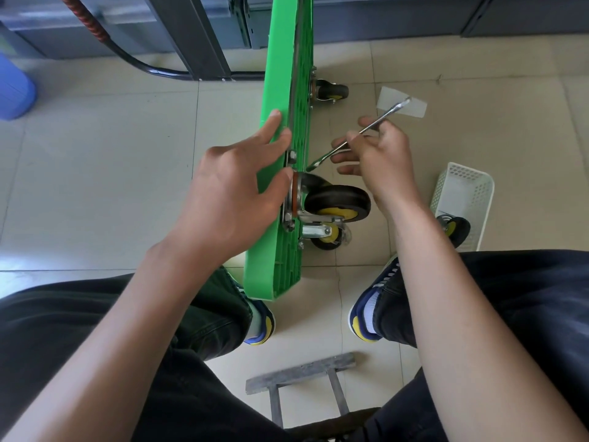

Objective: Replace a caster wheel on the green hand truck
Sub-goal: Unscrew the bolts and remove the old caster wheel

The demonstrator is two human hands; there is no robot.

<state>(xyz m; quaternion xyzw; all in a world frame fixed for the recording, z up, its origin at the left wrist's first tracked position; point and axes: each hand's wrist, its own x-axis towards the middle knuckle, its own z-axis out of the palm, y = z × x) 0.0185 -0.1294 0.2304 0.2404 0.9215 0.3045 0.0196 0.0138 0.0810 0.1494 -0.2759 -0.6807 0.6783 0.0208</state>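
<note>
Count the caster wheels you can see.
4: a large one on the green deck by the hands, one just below it, one at the far end, one in the white basket. More may be hidden.

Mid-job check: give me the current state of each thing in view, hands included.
Green plastic hand truck deck: standing on edge on the floor.
Black caster wheel with yellow hub: mounted on deck.
Silver metal wrench: head near caster mount.
Left hand: bracing deck.
Right hand: holding wrench.
White perforated plastic basket: holds a spare wheel.
</note>
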